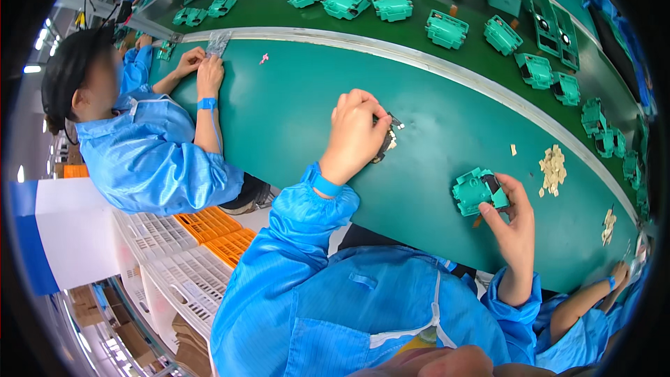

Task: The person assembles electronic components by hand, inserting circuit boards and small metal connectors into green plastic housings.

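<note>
At right hand [513, 227]: gripping a green plastic housing [467, 194] by its right end, thumb on near side, fingers on far side, over the green worktop [293, 119]. Can't tell if lifted or resting. Likely held by that end to leave the left portion and top uncovered.

Long axis: roughly left-right, running from fingers out toward left hand's side. Rounded barrel side up, dark opening close to fingertips, orange tab [477, 221] pointing back at the body. Can't tell which end counts as front.

Ahead-left of right hand, with left hand [358, 126]: fingertips drawn together, down at a dark part [384, 146] with small cream pieces [392, 141] along its right edge. Can't tell whether pinching or only touching; hidden by fingers.

Ahead-right of right hand: loose heap of cream chips [553, 169], one stray chip [513, 149] to its left, smaller heap [608, 227] farther right. Probably placed there for easy reach.

Beyond both hands, past the pale rail [279, 32]: more green housings [447, 29] on the dark green belt [398, 38].
</note>
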Demonstrator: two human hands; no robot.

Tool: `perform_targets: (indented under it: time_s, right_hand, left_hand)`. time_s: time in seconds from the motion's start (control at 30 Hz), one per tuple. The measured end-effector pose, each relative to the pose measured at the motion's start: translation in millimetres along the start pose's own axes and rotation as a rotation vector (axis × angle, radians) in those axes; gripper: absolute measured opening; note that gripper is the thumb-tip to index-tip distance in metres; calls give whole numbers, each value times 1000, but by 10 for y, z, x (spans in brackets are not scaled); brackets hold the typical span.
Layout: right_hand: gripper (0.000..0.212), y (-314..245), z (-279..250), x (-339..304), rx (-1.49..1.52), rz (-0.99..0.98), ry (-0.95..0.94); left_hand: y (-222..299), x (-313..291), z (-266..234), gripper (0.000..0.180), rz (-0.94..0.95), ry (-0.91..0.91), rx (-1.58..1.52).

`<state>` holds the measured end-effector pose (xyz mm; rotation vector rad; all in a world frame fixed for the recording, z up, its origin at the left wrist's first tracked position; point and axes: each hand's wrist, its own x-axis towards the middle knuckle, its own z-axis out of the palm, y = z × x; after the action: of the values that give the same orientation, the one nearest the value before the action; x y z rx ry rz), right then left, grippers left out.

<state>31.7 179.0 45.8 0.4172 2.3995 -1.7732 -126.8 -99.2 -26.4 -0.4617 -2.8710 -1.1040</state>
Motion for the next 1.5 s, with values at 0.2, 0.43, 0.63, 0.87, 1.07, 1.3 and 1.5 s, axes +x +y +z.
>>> perform_targets:
  time_s: [0.2,0.43,0.63,0.87,1.07,1.3,1.5]
  right_hand:
    - [39,282,123,-134,193,15,201]
    - [28,378,-88,-166,-269,-14,367]
    - [22,321,-265,-274,-399,-187,533]
    - [13,187,-264,-383,-348,-329,517]
    - [9,50,-193,-430,-131,-326,424]
    - [4,-51,-49,-437,1,-343,306]
    - [17,-120,297,-249,469,-107,-1]
  left_hand:
    - [167,-22,-104,13,-2,58,46]
    - [203,-29,17,17,-39,-70,84]
    - [291,-88,-18,16,-39,-37,149]
    - [352,-134,-73,15,113,74,119]
    - [547,-171,-149,12,21,48,126]
    - [410,-166,-92,13,33,107,133]
    - [673,-257,-183,15,-28,23,-108]
